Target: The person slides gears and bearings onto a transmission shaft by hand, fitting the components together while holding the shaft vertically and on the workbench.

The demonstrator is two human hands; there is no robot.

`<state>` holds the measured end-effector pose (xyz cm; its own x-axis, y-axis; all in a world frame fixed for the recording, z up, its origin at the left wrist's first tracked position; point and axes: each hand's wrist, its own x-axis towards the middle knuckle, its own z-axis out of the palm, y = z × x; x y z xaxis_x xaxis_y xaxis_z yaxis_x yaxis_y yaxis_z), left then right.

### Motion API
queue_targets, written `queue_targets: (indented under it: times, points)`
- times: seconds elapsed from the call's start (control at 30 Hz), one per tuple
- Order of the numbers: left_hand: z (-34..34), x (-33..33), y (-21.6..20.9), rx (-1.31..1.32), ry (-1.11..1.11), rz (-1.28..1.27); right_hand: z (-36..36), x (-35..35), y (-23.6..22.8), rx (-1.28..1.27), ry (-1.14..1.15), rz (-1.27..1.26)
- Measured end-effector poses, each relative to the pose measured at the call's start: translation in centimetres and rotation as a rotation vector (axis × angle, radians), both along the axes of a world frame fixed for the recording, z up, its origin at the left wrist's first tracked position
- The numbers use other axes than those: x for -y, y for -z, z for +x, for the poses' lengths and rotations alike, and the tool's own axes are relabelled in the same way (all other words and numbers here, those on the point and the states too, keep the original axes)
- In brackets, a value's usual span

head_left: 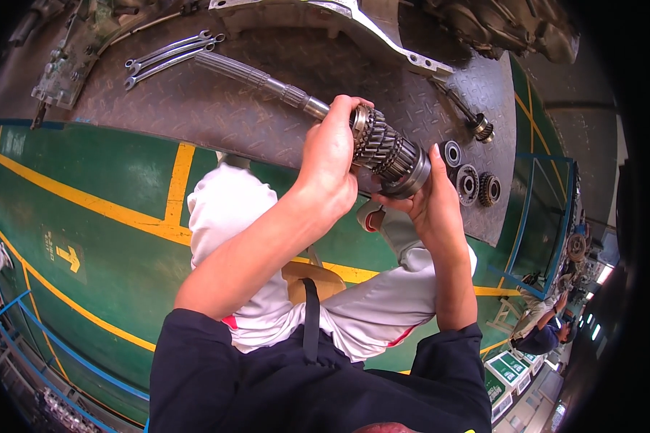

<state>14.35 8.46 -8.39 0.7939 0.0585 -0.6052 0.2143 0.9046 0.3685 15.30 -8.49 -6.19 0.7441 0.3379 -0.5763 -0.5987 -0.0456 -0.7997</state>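
Note:
A gear shaft (pixel 391 150) with several stacked gears is held tilted over the near edge of the metal table (pixel 217 108). Its long splined end reaches up and left toward the wrenches. My left hand (pixel 330 155) is wrapped round the shaft beside the upper gears. At the lower right end, my right hand (pixel 435 198) grips the smooth ring (pixel 410 180), thumb on its side and fingers partly hidden beneath. Close to my right hand lie a bearing (pixel 451 153), a ring-shaped gear (pixel 467 185) and a small dark gear (pixel 490 189).
Several wrenches (pixel 170 58) lie at the far left of the table, near a metal housing (pixel 61 72). A shorter gear shaft (pixel 480 126) rests at the right. A large casting (pixel 513 25) stands far right. Beyond the blue rail (pixel 556 216), another person (pixel 545 335) is at work.

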Motion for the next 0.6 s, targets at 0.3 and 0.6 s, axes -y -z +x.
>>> queue_targets:
  times: [0.3,0.6]
  points:
    - [-0.19,0.04,0.11,0.004,0.029,0.072,-0.08,-0.19,-0.27,-0.142,0.026,0.021]
    - [-0.25,0.28,0.11,0.035,0.042,0.081,0.26,0.36,0.3,-0.16,0.038,0.064]
